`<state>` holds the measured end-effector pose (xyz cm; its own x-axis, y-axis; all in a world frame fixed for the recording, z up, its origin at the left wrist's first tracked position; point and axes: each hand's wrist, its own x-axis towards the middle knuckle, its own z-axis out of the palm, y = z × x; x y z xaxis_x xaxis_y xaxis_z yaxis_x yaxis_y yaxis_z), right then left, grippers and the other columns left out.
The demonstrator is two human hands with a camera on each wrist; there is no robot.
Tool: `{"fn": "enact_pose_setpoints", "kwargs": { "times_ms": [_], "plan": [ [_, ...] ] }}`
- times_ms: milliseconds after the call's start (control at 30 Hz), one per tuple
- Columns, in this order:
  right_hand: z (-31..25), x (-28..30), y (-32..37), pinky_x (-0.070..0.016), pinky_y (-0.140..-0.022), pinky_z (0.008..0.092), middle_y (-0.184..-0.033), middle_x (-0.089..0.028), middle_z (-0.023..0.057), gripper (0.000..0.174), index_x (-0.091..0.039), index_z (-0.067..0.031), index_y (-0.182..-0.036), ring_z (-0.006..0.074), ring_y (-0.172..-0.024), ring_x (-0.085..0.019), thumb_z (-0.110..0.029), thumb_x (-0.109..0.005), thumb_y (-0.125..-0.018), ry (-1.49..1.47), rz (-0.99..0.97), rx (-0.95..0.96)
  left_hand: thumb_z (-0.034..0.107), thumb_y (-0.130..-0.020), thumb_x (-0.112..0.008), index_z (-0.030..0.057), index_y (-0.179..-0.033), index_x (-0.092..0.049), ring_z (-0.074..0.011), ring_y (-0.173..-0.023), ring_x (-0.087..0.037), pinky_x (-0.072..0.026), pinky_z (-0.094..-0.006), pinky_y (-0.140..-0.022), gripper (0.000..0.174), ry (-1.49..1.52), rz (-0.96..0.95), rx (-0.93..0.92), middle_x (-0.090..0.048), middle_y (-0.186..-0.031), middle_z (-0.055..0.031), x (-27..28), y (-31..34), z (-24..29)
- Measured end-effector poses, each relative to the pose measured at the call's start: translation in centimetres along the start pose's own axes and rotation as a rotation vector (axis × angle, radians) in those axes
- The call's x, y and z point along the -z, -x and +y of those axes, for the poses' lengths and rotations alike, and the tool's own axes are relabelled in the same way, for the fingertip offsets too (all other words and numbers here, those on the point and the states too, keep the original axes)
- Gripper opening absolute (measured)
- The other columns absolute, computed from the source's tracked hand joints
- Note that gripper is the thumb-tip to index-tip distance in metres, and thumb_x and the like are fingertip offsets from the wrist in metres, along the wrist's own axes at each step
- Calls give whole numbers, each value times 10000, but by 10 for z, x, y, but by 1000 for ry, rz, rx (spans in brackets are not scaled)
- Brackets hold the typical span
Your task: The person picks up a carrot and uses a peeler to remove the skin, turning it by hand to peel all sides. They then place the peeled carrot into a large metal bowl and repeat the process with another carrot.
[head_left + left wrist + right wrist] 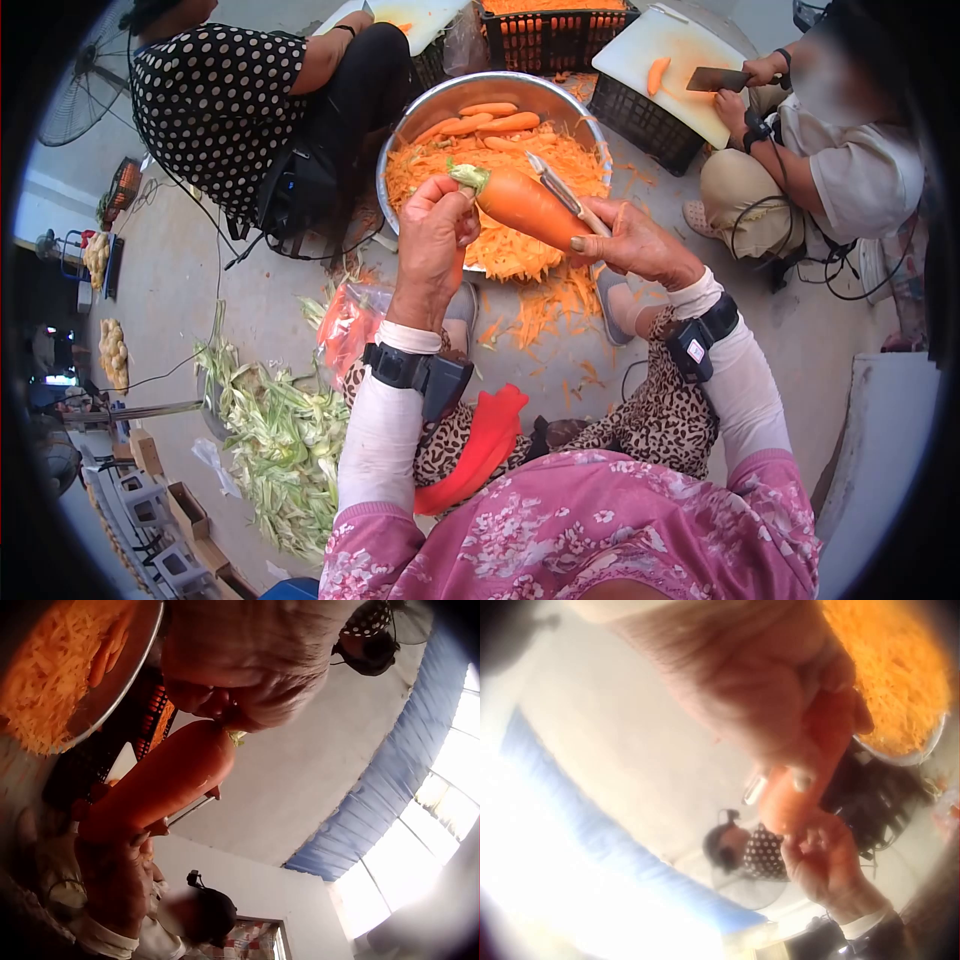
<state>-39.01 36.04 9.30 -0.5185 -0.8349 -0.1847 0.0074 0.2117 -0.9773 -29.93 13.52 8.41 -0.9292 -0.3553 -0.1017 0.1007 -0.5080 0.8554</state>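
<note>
A large orange carrot [525, 205] is held between both hands above a metal bowl [384, 170] of orange shreds. Its green stem end [468, 177] is pinched by the fingertips of the left hand [436, 240]. The right hand [640, 240] grips the thick lower end and also holds a peeler [560, 188], which lies along the carrot's side with its blade end pointing away. In the left wrist view the carrot [161, 780] spans from the left hand [247, 660] to the right hand [116, 877]. The right wrist view is blurred; the carrot [795, 791] shows below the right hand [742, 682].
Several whole carrots [490, 122] lie on the shreds. At the right a person with a knife [715, 79] works at a white board [640, 40] on a black crate [640, 125]. Another person sits at the left. Green husks [285, 450] and a plastic bag [350, 325] lie on the floor.
</note>
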Motion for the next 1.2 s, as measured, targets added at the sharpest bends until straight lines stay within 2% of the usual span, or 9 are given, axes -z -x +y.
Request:
{"fn": "enact_pose_setpoints", "kwargs": {
  "times_ms": [200,533,633,700,733,800,900,1133,1200],
  "plan": [
    [10,8,-2,-290,-368,159,-746,-636,73,444,-544,-11,-1023,29,-497,-513,-431,-596,-886,-307,-233,-112,-4,-834,-537,42,-900,-499,-85,-524,-407,-321,-209,-450,89,40,-7,17,-497,-710,-16,5,-2,1],
    [8,12,-1,-265,-352,148,-716,-622,62,495,-539,8,-1063,25,-494,-506,-448,-594,-879,-275,-229,-106,26,-860,-514,19,-971,-533,-64,-605,-478,-371,-189,-505,113,117,-53,109,-550,-799,-20,-4,-2,3],
    [8,12,1,-284,-383,144,-753,-622,56,541,-519,-4,-1127,24,-541,-530,-442,-649,-839,-301,-252,-93,22,-857,-514,20,-957,-532,-60,-616,-482,-371,-187,-507,102,106,-86,65,-555,-814,-19,-4,0,4],
    [2,3,5,-414,-521,187,-837,-613,62,621,-485,1,-1191,68,-671,-572,-366,-745,-764,-178,-98,-83,15,-852,-508,21,-953,-532,-58,-618,-478,-370,-187,-506,104,124,-62,53,-553,-810,-18,-5,0,2],
    [7,0,2,-414,-521,187,-837,-613,62,621,-485,1,-1191,68,-671,-572,-366,-745,-764,-178,-99,-84,8,-848,-502,22,-949,-531,-56,-620,-475,-368,-188,-505,106,141,-37,41,-551,-806,-16,-6,0,1],
    [22,-6,-7,-462,-736,256,-943,-587,60,698,-447,-11,-1242,114,-843,-569,-265,-802,-698,136,122,248,1,-843,-493,23,-947,-533,-55,-612,-467,-365,-186,-502,114,131,-8,41,-548,-799,-14,-3,-1,-2],
    [17,-10,-6,-435,-846,286,-1001,-567,53,669,-470,-16,-1217,136,-936,-537,-214,-808,-674,239,184,188,-9,-834,-478,25,-940,-537,-51,-595,-449,-355,-182,-494,126,99,27,45,-542,-787,-9,-2,-2,-3],
    [10,-8,-5,-468,-731,260,-907,-582,42,518,-543,-9,-1126,113,-808,-569,-206,-783,-712,225,184,289,-13,-829,-470,20,-930,-540,-46,-568,-421,-334,-172,-482,128,28,11,-31,-533,-769,-4,-3,0,0],
    [-5,-9,2,-474,-606,230,-808,-588,35,463,-551,3,-1093,96,-653,-585,-245,-748,-756,-169,18,-54,-13,-830,-469,21,-939,-537,-47,-571,-423,-335,-173,-482,133,48,0,-19,-534,-768,-5,-2,0,0]
  ]
}}
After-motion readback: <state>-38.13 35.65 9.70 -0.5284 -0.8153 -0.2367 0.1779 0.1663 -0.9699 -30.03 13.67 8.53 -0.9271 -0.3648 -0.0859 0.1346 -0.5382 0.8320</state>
